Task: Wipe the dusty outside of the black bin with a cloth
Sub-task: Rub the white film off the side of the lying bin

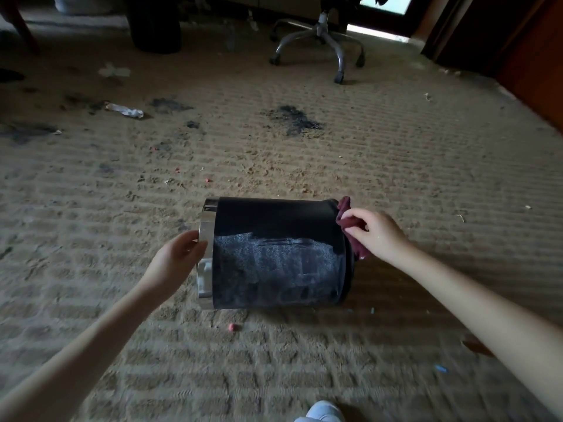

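Bin point(274, 222) on its side on the carpet point(396, 153), long axis running left to right across me: metal rim point(207, 226) to my left, base to my right. Left hand point(179, 254) curled on the rim, steadying. Right hand point(376, 234) at the base end, fingers bunched tight on the red cloth point(345, 219), which touches the bin's right edge. Grey dust patch point(274, 260) on the near face lies left of the cloth and lower. Right hand is nearer, so I judge a leftward sweep comes next. Nothing lies between. Chair base point(320, 41) and wrapper point(125, 110) well apart.
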Action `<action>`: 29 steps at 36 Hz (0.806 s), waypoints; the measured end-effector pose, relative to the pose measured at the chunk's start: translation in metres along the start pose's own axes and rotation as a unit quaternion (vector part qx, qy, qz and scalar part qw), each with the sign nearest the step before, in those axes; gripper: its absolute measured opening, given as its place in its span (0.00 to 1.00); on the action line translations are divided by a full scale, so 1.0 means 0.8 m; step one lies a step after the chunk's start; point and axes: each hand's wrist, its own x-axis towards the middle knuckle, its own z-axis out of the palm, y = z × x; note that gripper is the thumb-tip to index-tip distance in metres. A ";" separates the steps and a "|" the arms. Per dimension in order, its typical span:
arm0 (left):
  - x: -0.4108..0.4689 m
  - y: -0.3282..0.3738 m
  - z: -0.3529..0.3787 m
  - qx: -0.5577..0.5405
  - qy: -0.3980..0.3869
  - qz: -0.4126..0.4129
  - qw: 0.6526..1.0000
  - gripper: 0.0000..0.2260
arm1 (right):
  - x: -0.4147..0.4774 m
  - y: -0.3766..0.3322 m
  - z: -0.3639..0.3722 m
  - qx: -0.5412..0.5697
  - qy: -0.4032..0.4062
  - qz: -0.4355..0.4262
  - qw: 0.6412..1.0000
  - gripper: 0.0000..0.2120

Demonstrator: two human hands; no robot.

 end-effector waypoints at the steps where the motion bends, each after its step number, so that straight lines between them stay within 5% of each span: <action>1: 0.001 -0.001 -0.004 -0.007 -0.017 -0.008 1.000 0.09 | 0.003 0.002 0.004 -0.029 0.015 -0.008 0.999 0.07; 4: 0.002 -0.007 -0.010 0.013 -0.087 -0.040 0.995 0.07 | 0.010 0.009 0.009 -0.075 0.040 -0.022 0.996 0.07; 7: -0.002 -0.020 -0.009 -0.012 -0.120 -0.091 0.989 0.06 | 0.013 0.006 0.011 -0.008 -0.010 0.011 1.000 0.07; 10: -0.006 -0.021 -0.005 -0.059 -0.102 -0.111 0.987 0.10 | 0.016 0.005 0.019 0.068 -0.024 0.064 0.995 0.08; 16: -0.001 -0.005 -0.004 -0.066 -0.062 -0.106 0.990 0.15 | 0.028 0.005 0.029 0.034 0.036 0.058 0.997 0.09; 24: 0.016 0.010 -0.010 -0.079 -0.055 -0.083 0.992 0.22 | 0.042 0.013 0.020 0.057 0.021 0.112 0.992 0.08; 29: 0.016 0.001 -0.014 -0.093 -0.050 -0.113 0.988 0.17 | 0.044 0.002 0.026 0.079 0.005 0.107 0.991 0.14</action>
